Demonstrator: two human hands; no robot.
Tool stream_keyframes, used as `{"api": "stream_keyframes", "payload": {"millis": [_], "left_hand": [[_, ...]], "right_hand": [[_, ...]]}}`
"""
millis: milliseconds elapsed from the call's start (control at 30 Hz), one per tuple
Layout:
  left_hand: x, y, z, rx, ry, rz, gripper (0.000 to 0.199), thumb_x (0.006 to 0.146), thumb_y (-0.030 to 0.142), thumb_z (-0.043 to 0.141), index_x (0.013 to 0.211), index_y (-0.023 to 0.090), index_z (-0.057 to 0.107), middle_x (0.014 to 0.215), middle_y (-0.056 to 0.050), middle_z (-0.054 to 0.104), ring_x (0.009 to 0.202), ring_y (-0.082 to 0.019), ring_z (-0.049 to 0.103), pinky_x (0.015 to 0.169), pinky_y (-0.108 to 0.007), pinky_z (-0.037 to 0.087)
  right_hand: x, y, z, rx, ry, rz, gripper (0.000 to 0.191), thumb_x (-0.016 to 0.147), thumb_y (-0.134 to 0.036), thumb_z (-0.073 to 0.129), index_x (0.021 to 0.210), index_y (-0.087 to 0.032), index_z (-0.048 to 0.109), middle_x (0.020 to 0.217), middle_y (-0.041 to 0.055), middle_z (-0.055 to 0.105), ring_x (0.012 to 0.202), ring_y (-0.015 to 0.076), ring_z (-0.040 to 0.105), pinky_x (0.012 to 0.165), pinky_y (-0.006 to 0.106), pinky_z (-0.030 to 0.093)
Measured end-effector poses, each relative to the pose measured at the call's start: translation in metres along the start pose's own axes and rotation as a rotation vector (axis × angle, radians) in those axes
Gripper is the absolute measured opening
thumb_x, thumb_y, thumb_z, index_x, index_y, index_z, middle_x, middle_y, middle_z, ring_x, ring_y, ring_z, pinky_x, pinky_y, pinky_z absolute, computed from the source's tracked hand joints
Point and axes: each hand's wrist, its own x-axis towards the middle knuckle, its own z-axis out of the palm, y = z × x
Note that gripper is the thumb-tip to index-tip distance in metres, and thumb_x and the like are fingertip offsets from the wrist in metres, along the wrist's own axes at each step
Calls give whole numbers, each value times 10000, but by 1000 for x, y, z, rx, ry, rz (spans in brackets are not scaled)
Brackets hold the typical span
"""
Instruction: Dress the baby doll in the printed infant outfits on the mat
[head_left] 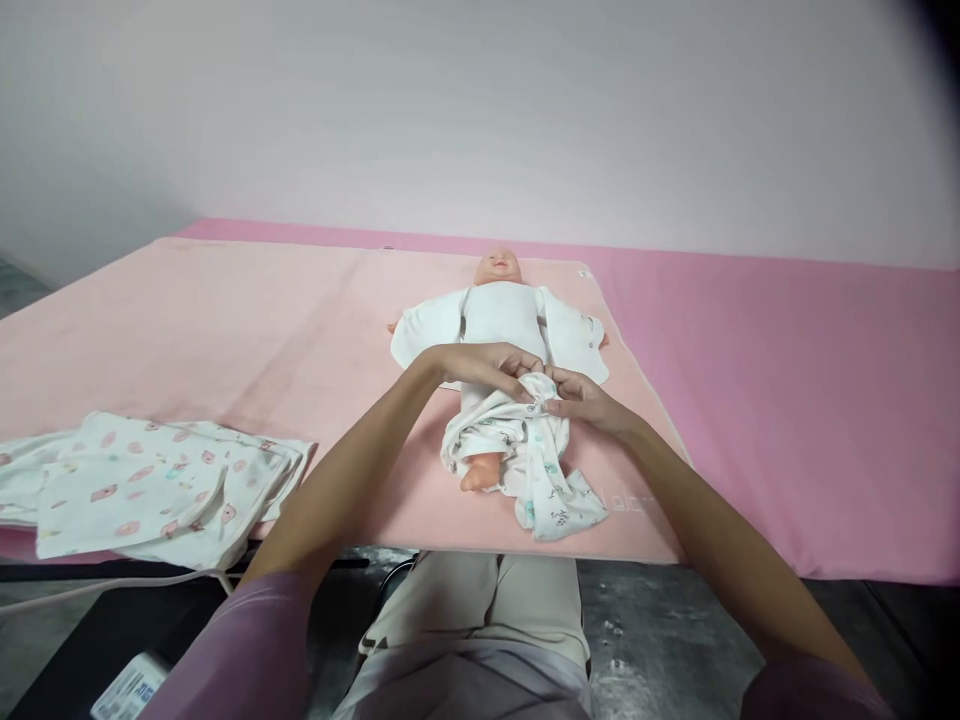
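A baby doll (499,266) lies on its back on a light pink mat, head toward the wall. A white top (504,312) lies over its chest, its sides spread beneath both arms. Patterned white trousers (551,450) are bunched around the doll's legs; one bare foot pokes out at the left, while the other leg is hidden in the cloth. My left hand (501,368) pinches the waist of the trousers from the left. From the right, my right hand (585,396) grips the same cloth close to the left fingertips.
Folded white cloths with a pink print (150,485) lie at the mat's front left. The light pink mat (247,320) rests on a darker pink cover (765,400). A pale cable (112,582) runs below the front left edge, above a black surface.
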Motion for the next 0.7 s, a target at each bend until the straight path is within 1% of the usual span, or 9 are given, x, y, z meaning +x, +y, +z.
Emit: {"api": "stream_keyframes", "payload": {"millis": [67,167,233,300,367,433,467,567,700], "left_hand": [[3,-11,4,-28,18,-38,391,829,465,828,1085,194,713,1023,-55,717,890,-187,669,760,-289,512],[-2,-24,14,67,73,-138,391,773,466,884,977,175,721,920,-39,701,816,-180,647,681,-275,483],[-7,-28,18,92,68,-134,377,783,467,881,928,169,702,876,-30,672,793,-175,624,671,-276,471],[-12,-30,19,70,101,-51,356,859,484,815,968,174,681,924,-32,651,840,-173,613,713,-277,475],[-16,-30,19,30,176,26,325,919,472,758,1011,183,643,978,-30,624,887,-165,599,758,-273,478],[-18,-29,20,-22,233,53,298,943,445,736,1011,189,599,977,-17,599,882,-152,586,765,-267,476],[-18,-29,21,-53,246,55,292,948,434,732,1011,192,581,971,-12,594,873,-148,584,762,-266,477],[-17,-29,25,-123,280,50,286,958,428,725,1017,197,568,943,-3,591,831,-138,574,736,-263,477],[-17,-35,26,-184,304,12,315,955,472,734,976,189,598,836,14,542,705,-110,509,639,-236,416]], "right_hand": [[3,4,3,4,82,-26,354,878,-439,862,982,-208,614,912,-7,594,841,148,580,747,237,457],[6,8,7,28,173,-62,360,881,-443,862,942,-213,592,838,-31,572,760,122,539,681,211,422],[6,8,9,35,187,-47,370,873,-448,869,939,-214,590,824,-35,583,737,119,544,663,207,425],[3,6,8,29,119,14,372,863,-448,877,952,-208,608,839,-27,615,747,123,577,667,207,446],[-1,4,4,39,-42,121,374,863,-447,877,1027,-194,654,904,-6,670,799,139,629,701,215,479],[-4,4,0,74,-202,212,419,865,-454,871,1123,-172,699,985,23,719,854,159,668,739,230,505],[-5,5,-3,94,-249,233,446,861,-464,871,1147,-158,717,1012,37,735,866,166,678,746,235,511],[-4,13,-9,159,-276,218,497,843,-501,872,1151,-128,757,1039,71,762,868,177,695,749,244,520],[-4,19,-14,181,-206,145,511,842,-491,875,1201,-144,766,1091,85,779,964,203,724,861,282,545]]}}
